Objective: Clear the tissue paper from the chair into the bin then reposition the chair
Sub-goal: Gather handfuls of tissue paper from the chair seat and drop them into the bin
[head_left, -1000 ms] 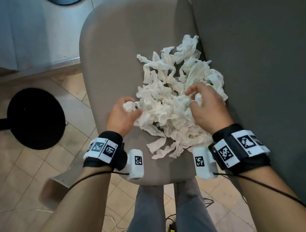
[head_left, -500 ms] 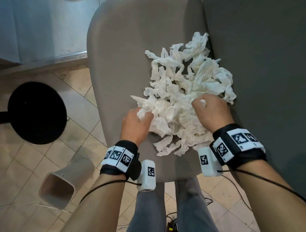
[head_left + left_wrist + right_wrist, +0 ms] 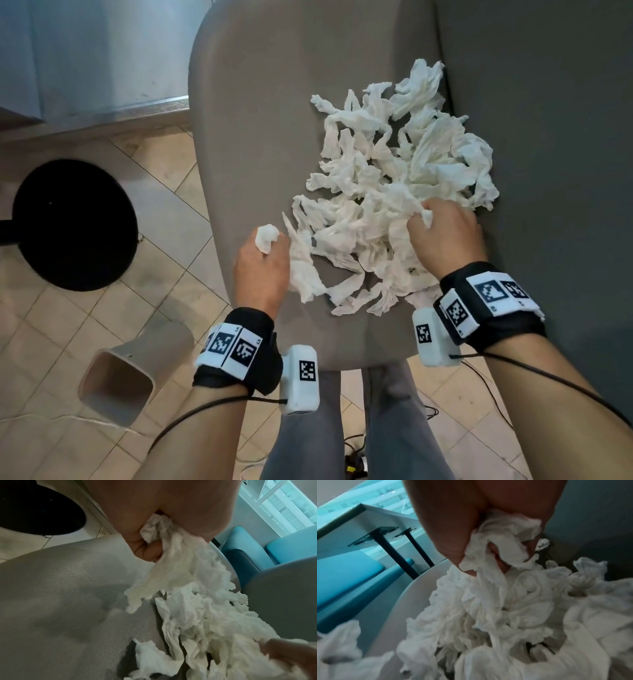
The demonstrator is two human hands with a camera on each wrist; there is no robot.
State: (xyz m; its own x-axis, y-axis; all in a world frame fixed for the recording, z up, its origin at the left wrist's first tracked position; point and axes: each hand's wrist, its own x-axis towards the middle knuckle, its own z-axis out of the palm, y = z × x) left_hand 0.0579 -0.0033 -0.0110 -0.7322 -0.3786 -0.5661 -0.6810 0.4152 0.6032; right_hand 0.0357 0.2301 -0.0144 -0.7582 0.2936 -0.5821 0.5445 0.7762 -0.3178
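Head view, left to right: the bin (image 3: pixel 116 383) lies tipped on the floor at lower left, seemingly empty; your left hand (image 3: pixel 262 270) is fisted round a wad of tissue paper (image 3: pixel 394 192), your right hand (image 3: pixel 445 236) clutches another. Most of it lies on the chair (image 3: pixel 257 137) seat, mid-frame. You've barely begun; binning and repositioning remain.

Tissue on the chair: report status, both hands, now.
Left hand grips a tissue wad; right hand grips into the tissue pile. Most tissue on the chair seat. Bin on its side on the floor, left; nothing blocking.
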